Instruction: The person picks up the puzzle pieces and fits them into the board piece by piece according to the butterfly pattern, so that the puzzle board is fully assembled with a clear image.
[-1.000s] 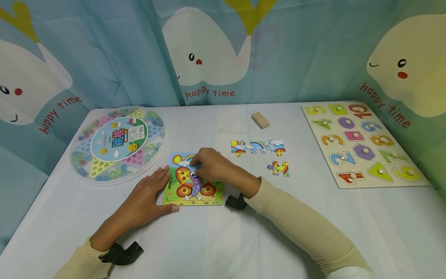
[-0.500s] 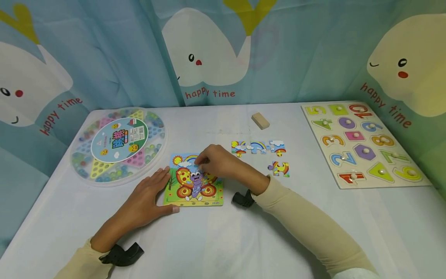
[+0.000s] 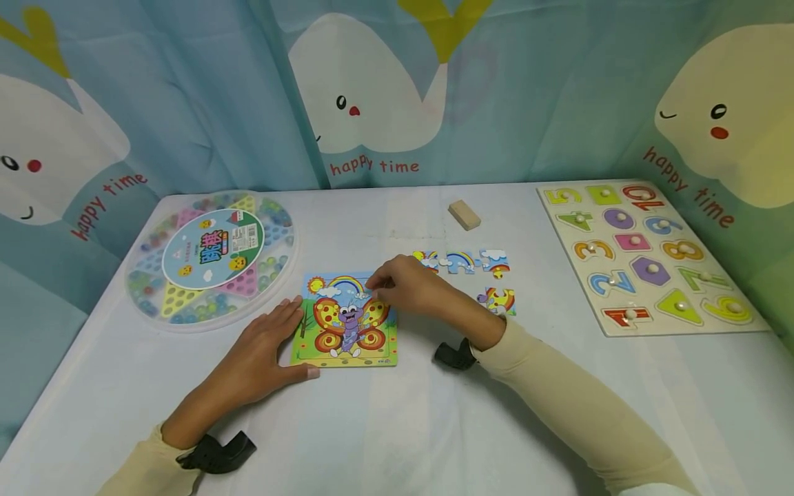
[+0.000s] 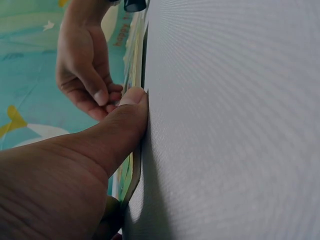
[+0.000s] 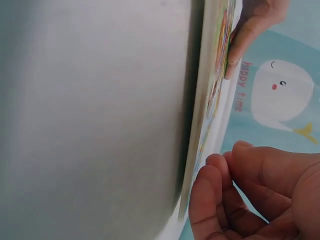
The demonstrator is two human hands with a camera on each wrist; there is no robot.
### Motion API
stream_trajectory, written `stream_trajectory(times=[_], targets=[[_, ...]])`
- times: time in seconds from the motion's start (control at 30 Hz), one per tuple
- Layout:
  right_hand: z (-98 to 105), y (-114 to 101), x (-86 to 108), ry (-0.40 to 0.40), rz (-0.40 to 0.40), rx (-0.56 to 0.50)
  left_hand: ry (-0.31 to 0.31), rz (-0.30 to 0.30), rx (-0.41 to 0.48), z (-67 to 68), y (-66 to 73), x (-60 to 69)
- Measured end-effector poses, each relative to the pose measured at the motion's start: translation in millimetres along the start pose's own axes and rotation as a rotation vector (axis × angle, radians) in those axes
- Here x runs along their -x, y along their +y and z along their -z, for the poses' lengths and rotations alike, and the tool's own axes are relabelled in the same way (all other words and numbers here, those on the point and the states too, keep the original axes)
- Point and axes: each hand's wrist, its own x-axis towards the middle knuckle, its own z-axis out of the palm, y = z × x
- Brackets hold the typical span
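Right hand (image 3: 408, 285) farther right, in front of puzzle piece (image 3: 429, 260), wooden block (image 3: 464, 215) beyond

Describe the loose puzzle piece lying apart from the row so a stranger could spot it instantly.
On the white table, right of the butterfly puzzle, lies a row of three pieces. Just below its right end in the head view is the lone piece, set apart by its purple side tab.

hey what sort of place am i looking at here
Probably a children's play or learning area: there's a butterfly puzzle, a number and shape board, and a blue curtain printed with cartoon whales.
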Motion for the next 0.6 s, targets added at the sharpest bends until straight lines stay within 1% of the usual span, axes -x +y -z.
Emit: stream_trajectory(times=[0.27,0.47,0.6], targets=[[7.3,10.8,13.3,0.055,0.020,-0.006,0.002,0.005,-0.003,-0.6,0.4,0.1],[14.1,14.7,24.6,0.069,-0.007,-0.023,-0.003,0.009,0.001,-0.5,-0.1,0.4],[20.5,17.9,31.7,0.090,-0.012,-0.012,-0.004,0.010,0.000,-0.4,-0.1,0.3]])
